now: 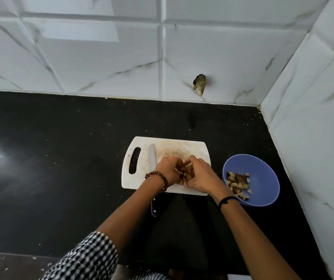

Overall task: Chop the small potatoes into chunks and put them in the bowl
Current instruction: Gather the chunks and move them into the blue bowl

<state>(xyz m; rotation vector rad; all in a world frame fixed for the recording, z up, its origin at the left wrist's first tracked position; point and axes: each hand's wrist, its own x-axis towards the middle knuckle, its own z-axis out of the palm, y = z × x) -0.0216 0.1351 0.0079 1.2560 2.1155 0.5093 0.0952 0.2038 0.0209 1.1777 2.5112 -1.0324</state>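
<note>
Step (judged): gathering, not cutting; the pile is being collected for transfer to the bowl.
Left hand [167,170]: fingers curled inward, grip closed against the left side of the potato chunks [186,173].
Right hand [199,174]: mirrors it, with the grip cupped round the right side of the same pile. The two hands nearly meet, likely so that small pieces cannot slip out between them.
Pile location: on the near half of the cutting board [182,147], between the palms. Cannot tell whether it is lifted or resting.
Knife [152,158]: lies flat along the board's left part, beside the handle slot. Its blade points away and its handle runs off the near edge under the left wrist. It is parked clear of the hands, which frees both for scooping.
Bowl [263,170]: blue, on the black tabletop [61,158] just right of the board, a short carry from the right hand.
Bowl contents [237,183]: a batch of chunks with brown skin and pale flesh, lying against the near-left wall.
Whole potatoes: none visible.
Progress (judged): late, and this pile may be the last.
Risk: pieces dropping over the gap between board and bowl.
</note>
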